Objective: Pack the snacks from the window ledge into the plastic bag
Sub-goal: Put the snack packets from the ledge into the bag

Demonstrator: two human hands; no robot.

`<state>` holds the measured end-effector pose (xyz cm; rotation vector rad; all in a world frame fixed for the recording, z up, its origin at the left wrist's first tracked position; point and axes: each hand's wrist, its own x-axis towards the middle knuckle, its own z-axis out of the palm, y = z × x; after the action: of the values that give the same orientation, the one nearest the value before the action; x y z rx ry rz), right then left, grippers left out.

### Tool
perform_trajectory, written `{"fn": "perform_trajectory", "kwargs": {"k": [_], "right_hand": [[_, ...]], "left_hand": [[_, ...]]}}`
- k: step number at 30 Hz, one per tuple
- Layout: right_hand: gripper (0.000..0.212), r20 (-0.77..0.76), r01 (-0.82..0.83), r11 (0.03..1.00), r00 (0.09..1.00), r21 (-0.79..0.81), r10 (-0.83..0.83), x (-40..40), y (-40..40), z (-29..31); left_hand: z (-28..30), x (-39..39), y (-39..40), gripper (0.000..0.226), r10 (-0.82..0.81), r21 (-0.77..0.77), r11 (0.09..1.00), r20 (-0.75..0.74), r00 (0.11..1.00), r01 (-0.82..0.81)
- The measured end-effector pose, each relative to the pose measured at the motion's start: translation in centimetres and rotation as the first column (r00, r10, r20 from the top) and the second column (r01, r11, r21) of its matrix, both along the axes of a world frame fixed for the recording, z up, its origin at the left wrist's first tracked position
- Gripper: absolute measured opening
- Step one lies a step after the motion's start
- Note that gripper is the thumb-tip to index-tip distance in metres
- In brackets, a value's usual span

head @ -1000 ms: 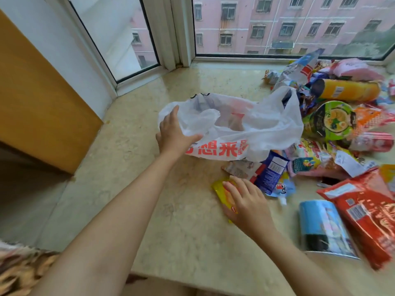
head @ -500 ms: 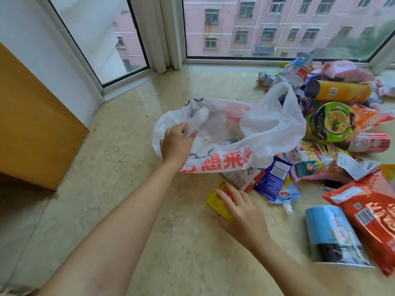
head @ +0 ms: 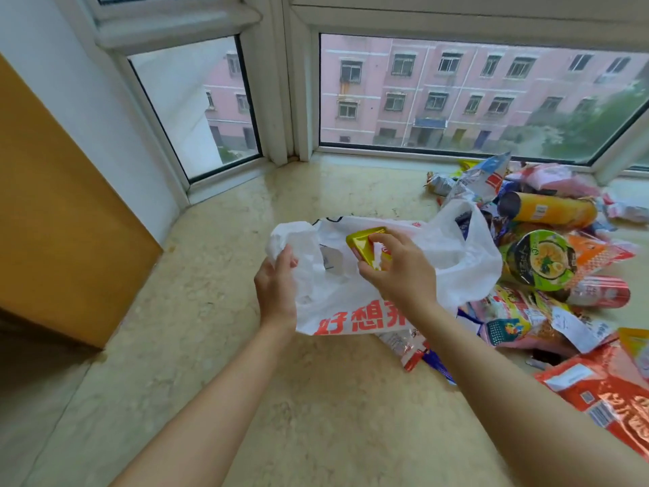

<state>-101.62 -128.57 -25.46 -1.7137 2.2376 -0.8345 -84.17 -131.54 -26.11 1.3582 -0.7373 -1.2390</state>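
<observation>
A white plastic bag (head: 446,254) with red lettering lies on the marble window ledge (head: 217,304), its mouth facing left. My left hand (head: 275,286) grips the bag's left handle and holds the mouth up. My right hand (head: 397,268) holds a small yellow snack packet (head: 363,244) at the bag's opening. A heap of snacks lies to the right: a green noodle cup (head: 539,260), an orange chip tube (head: 548,209), a red can (head: 600,293) and a large red packet (head: 611,391).
Window panes and white frames close off the ledge's far side and left corner. An orange-brown panel (head: 59,212) stands at the left. More packets (head: 418,346) lie under the bag's near edge. The ledge drops off toward me.
My right hand has lifted the yellow packet off the ledge and carried it up to the bag's mouth. My left hand has pulled the bag's handle upward.
</observation>
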Motion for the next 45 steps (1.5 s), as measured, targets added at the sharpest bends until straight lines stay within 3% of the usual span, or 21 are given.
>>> {"fn": "perform_trajectory", "kwargs": {"k": [3,5,8,10,13,16,19,20,21,22,23,24,25,27,30,33,36,39,43,45], "right_hand": [[0.045,0.088,-0.191,0.969,0.98,0.158,0.179,0.0,-3.1,-1.2],[0.047,-0.07,-0.321,0.899,0.932,0.298,0.355,0.1,-4.2,-2.5],[0.056,-0.259,-0.347,0.832,0.836,0.433,0.484,0.2,-4.0,-4.5],[0.075,-0.347,-0.28,0.817,0.801,0.503,0.488,-0.1,-2.9,-5.6],[0.101,-0.461,-0.159,0.859,0.789,0.486,0.407,-0.9,-0.3,-6.9],[0.107,-0.432,-0.059,0.901,0.863,0.429,0.262,-2.1,2.2,-8.0],[0.11,-0.365,-0.013,0.88,0.907,0.475,0.211,-2.8,3.8,-8.7],[0.111,-0.351,-0.022,0.881,0.912,0.474,0.212,-2.8,4.0,-8.8],[0.111,-0.339,-0.033,0.887,0.917,0.46,0.21,-2.8,4.1,-8.8],[0.111,-0.333,-0.045,0.895,0.919,0.444,0.211,-2.6,4.2,-8.8],[0.109,-0.334,-0.057,0.903,0.917,0.425,0.216,-2.5,4.1,-8.7],[0.107,-0.34,-0.072,0.91,0.913,0.407,0.224,-2.4,4.1,-8.6],[0.105,-0.345,-0.087,0.916,0.909,0.393,0.235,-2.3,4.0,-8.6],[0.102,-0.354,-0.118,0.924,0.9,0.364,0.255,-2.2,4.2,-8.4],[0.099,-0.388,-0.175,0.93,0.872,0.324,0.3,-2.4,4.9,-8.5],[0.1,-0.403,-0.222,0.918,0.846,0.329,0.349,-2.8,5.7,-8.9],[0.101,-0.402,-0.223,0.908,0.84,0.354,0.363,-3.4,6.3,-9.6],[0.102,-0.351,-0.214,0.905,0.869,0.368,0.348,-4.2,6.7,-10.5],[0.102,-0.291,-0.224,0.915,0.899,0.335,0.327,-5.1,6.5,-10.6],[0.101,-0.276,-0.219,0.918,0.907,0.332,0.317,-5.3,6.2,-10.2]], "left_hand": [[-0.6,1.1,0.5,0.032,-0.047,-0.022,0.999,-0.077,0.996,0.045],[-0.8,1.7,0.6,0.027,-0.082,-0.053,0.996,-0.065,0.995,0.078],[-1.1,2.4,0.5,0.012,-0.132,-0.101,0.987,-0.057,0.99,0.126],[-1.9,2.9,0.2,0.02,-0.14,-0.137,0.98,0.031,0.99,0.143],[-3.6,3.7,-0.5,0.038,-0.083,-0.151,0.979,0.315,0.945,0.136],[-5.1,4.5,-1.5,0.055,-0.006,-0.075,0.995,0.571,0.821,0.06],[-4.5,4.4,-1.7,0.084,0.11,0.077,0.975,0.644,0.757,-0.207],[-3.9,4.1,-1.5,0.089,0.192,0.01,0.964,0.663,0.724,-0.265],[-3.3,3.7,-1.4,0.09,0.268,-0.157,0.961,0.731,0.628,-0.227],[-3.1,3.0,-1.2,0.086,0.326,-0.346,0.937,0.803,0.499,-0.057],[-2.9,1.9,-1.2,0.082,0.366,-0.461,0.863,0.853,0.372,0.207],[-2.9,0.5,-1.2,0.08,0.396,-0.468,0.75,0.884,0.249,0.468],[-2.9,-0.9,-1.5,0.081,0.423,-0.398,0.632,0.896,0.135,0.665],[-4.1,-3.4,-2.7,0.084,0.459,-0.168,0.474,0.885,-0.079,0.864],[-6.3,-5.8,-5.5,0.088,0.474,0.151,0.424,0.803,-0.361,0.893],[-7.9,-7.0,-8.2,0.085,0.49,0.368,0.465,0.65,-0.581,0.805],[-8.9,-8.5,-10.4,0.079,0.492,0.423,0.546,0.537,-0.685,0.723],[-8.1,-10.2,-12.7,0.067,0.463,0.327,0.634,0.566,-0.682,0.701],[-7.1,-12.5,-15.1,0.076,0.39,0.38,0.666,0.556,-0.734,0.641],[-6.7,-13.2,-14.6,0.071,0.328,0.376,0.662,0.633,-0.702,0.648]]}}
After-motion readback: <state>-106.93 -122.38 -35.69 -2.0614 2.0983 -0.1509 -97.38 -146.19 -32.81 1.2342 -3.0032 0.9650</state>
